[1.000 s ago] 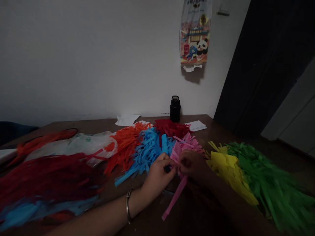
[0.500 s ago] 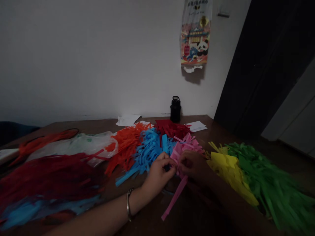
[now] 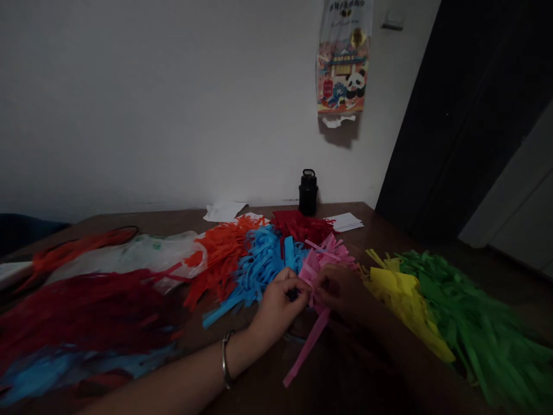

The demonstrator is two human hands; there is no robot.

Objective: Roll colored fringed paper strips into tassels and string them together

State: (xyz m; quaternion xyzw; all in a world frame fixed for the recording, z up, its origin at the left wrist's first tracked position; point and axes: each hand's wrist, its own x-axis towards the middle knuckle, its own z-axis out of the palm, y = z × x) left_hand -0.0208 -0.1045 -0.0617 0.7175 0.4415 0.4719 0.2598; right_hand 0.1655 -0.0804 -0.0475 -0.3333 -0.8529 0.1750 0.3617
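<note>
My left hand (image 3: 277, 308), with a metal bangle on its wrist, and my right hand (image 3: 339, 290) meet over the wooden table (image 3: 259, 380). Both pinch the upper end of a pink paper strip (image 3: 307, 346), which hangs down towards me. A pile of pink paper strips (image 3: 328, 251) lies just behind the fingers. Blue strips (image 3: 259, 262) lie to the left of the hands, yellow strips (image 3: 401, 300) to the right.
Orange (image 3: 220, 253), dark red (image 3: 82, 314) and green (image 3: 466, 317) strip piles spread across the table, with a clear plastic bag (image 3: 129, 256) at the left. A black bottle (image 3: 307, 193) and white papers (image 3: 345, 221) stand by the wall. A dark door (image 3: 466, 115) is at the right.
</note>
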